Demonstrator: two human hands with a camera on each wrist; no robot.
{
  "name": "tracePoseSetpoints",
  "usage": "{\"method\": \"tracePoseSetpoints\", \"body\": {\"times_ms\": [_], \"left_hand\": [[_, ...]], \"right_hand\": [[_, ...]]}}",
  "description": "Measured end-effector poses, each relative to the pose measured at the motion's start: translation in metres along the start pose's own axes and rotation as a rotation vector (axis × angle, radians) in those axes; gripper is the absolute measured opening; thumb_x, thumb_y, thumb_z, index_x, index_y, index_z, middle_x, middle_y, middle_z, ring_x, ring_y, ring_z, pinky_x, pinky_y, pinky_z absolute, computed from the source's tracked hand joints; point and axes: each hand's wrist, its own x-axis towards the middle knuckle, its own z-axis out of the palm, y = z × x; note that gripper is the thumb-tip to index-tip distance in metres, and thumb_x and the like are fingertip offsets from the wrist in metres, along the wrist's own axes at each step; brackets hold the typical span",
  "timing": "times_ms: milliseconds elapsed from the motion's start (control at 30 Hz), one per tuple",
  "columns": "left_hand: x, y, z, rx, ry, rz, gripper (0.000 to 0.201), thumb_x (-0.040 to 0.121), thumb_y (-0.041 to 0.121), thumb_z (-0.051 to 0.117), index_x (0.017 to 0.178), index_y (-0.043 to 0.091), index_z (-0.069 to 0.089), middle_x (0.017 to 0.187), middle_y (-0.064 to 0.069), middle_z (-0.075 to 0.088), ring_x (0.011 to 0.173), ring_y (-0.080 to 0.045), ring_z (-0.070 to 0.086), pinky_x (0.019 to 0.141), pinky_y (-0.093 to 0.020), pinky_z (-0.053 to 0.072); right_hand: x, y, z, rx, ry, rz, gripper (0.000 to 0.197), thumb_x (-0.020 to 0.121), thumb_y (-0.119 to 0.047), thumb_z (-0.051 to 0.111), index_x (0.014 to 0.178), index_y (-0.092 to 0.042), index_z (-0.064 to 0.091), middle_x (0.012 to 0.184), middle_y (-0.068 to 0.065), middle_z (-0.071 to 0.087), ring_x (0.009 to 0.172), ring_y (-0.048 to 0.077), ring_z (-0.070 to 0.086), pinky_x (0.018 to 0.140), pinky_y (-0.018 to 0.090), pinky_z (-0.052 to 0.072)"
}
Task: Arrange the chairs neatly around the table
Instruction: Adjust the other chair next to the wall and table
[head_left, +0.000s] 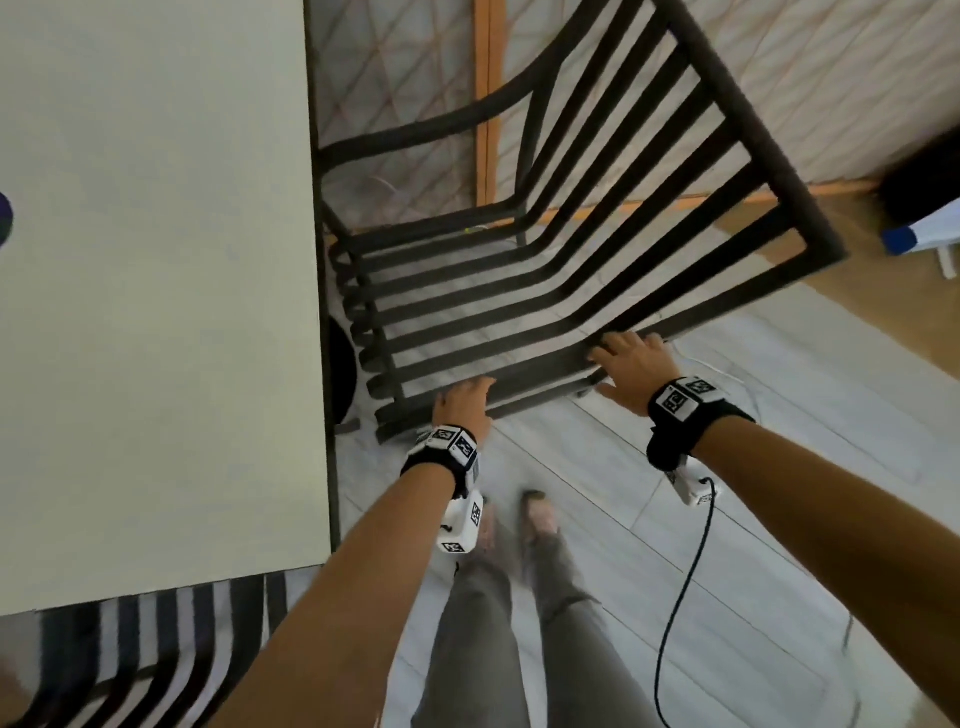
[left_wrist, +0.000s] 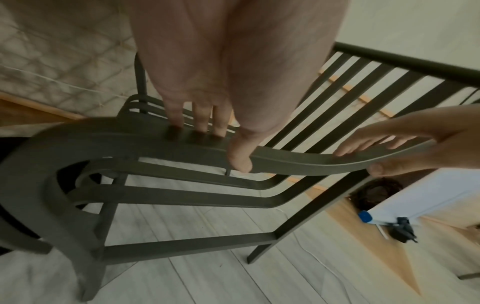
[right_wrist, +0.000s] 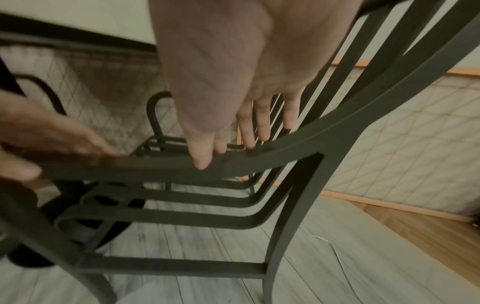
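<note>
Now | left hand (head_left: 464, 404), right hand (head_left: 631, 370) gripping chair (head_left: 519, 291) armrest | beside table (head_left: 156, 260)

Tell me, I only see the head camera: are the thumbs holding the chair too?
Observer: Yes. The right hand has its thumb under the armrest, fingers on top.
Operator: And the other one?
Observer: The left hand presses its thumb against the armrest's near side.
Operator: What's under the armrest?
Observer: A crossbar joins the two legs on that side of the chair.
</note>
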Motion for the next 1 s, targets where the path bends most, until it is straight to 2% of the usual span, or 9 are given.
{"method": "tracePoseSetpoints", "body": {"times_ms": [100, 167, 233, 333, 433, 600, 700, 867, 1000], "left_hand": [[0.013, -0.004, 0.01, 0.021, 0.009, -0.03, 0.057, 0.09, 0.01, 0.054, 0.14, 0.034, 0.04, 0.137, -0.002, 0.055, 0.13, -0.027, 0.047, 0.114, -0.06, 0.018], [0.017, -0.007, 0.014, -0.004, 0.019, -0.025, 0.061, 0.089, 0.002, 0.052, 0.138, 0.036, 0.042, 0.135, -0.001, 0.055, 0.128, -0.027, 0.046, 0.113, -0.063, 0.016], [0.018, -0.009, 0.014, -0.03, 0.016, -0.015, 0.063, 0.088, -0.002, 0.049, 0.137, 0.038, 0.043, 0.133, -0.002, 0.054, 0.127, -0.027, 0.046, 0.112, -0.062, 0.016], [0.017, -0.011, 0.012, -0.03, 0.028, -0.009, 0.066, 0.088, -0.003, 0.048, 0.139, 0.039, 0.043, 0.132, -0.004, 0.054, 0.124, -0.027, 0.046, 0.112, -0.058, 0.018], [0.016, -0.015, 0.009, -0.025, 0.034, -0.005, 0.065, 0.09, -0.001, 0.049, 0.141, 0.039, 0.042, 0.134, -0.003, 0.054, 0.125, -0.027, 0.046, 0.112, -0.057, 0.017], [0.022, -0.035, -0.009, -0.014, 0.055, -0.042, 0.064, 0.088, -0.003, 0.052, 0.137, 0.037, 0.046, 0.132, -0.001, 0.057, 0.126, -0.025, 0.048, 0.113, -0.058, 0.014], [0.025, -0.05, -0.021, -0.026, 0.073, -0.07, 0.064, 0.087, -0.006, 0.051, 0.135, 0.037, 0.05, 0.133, 0.0, 0.058, 0.126, -0.024, 0.047, 0.114, -0.058, 0.013], [0.026, -0.066, -0.037, 0.068, 0.121, -0.106, 0.064, 0.082, -0.005, 0.058, 0.135, 0.03, 0.05, 0.128, -0.004, 0.061, 0.126, -0.028, 0.048, 0.116, -0.062, 0.008], [0.024, -0.071, -0.04, 0.128, 0.159, -0.165, 0.062, 0.084, -0.009, 0.05, 0.134, 0.027, 0.05, 0.124, -0.007, 0.062, 0.127, -0.033, 0.044, 0.116, -0.064, 0.007]], "right_hand": [[0.023, 0.007, 0.016, -0.074, -0.019, -0.041, 0.057, 0.09, -0.054, 0.04, 0.138, -0.025, 0.03, 0.134, 0.009, 0.051, 0.126, 0.03, 0.042, 0.108, 0.049, 0.027], [0.033, 0.017, 0.021, -0.086, -0.047, -0.039, 0.06, 0.089, -0.061, 0.034, 0.138, -0.026, 0.031, 0.133, 0.008, 0.052, 0.125, 0.031, 0.043, 0.109, 0.049, 0.026], [0.042, 0.031, 0.02, -0.106, -0.049, -0.035, 0.07, 0.082, -0.073, 0.028, 0.133, -0.026, 0.039, 0.123, 0.007, 0.06, 0.116, 0.029, 0.051, 0.101, 0.045, 0.035], [0.053, 0.043, 0.017, -0.119, -0.047, -0.063, 0.086, 0.067, -0.087, 0.018, 0.115, -0.026, 0.055, 0.094, 0.0, 0.07, 0.093, 0.023, 0.062, 0.089, 0.039, 0.04], [0.059, 0.038, 0.016, -0.127, -0.076, -0.085, 0.086, 0.064, -0.088, 0.015, 0.098, -0.025, 0.062, 0.074, -0.003, 0.067, 0.076, 0.019, 0.063, 0.085, 0.037, 0.041], [0.068, 0.015, 0.006, -0.137, -0.104, -0.083, 0.076, 0.069, -0.086, 0.023, 0.075, -0.02, 0.059, 0.058, -0.004, 0.057, 0.055, 0.017, 0.055, 0.063, 0.031, 0.047], [0.075, -0.003, 0.0, -0.125, -0.101, -0.092, 0.073, 0.071, -0.085, 0.026, 0.068, -0.018, 0.056, 0.055, -0.003, 0.053, 0.048, 0.014, 0.048, 0.046, 0.027, 0.034], [0.089, -0.027, -0.008, -0.118, -0.081, -0.108, 0.068, 0.074, -0.082, 0.029, 0.07, -0.018, 0.052, 0.058, -0.001, 0.054, 0.05, 0.015, 0.049, 0.043, 0.028, 0.03], [0.09, -0.042, -0.015, -0.101, -0.09, -0.116, 0.064, 0.076, -0.079, 0.031, 0.069, -0.018, 0.049, 0.057, -0.002, 0.052, 0.051, 0.015, 0.049, 0.048, 0.029, 0.036]]}}
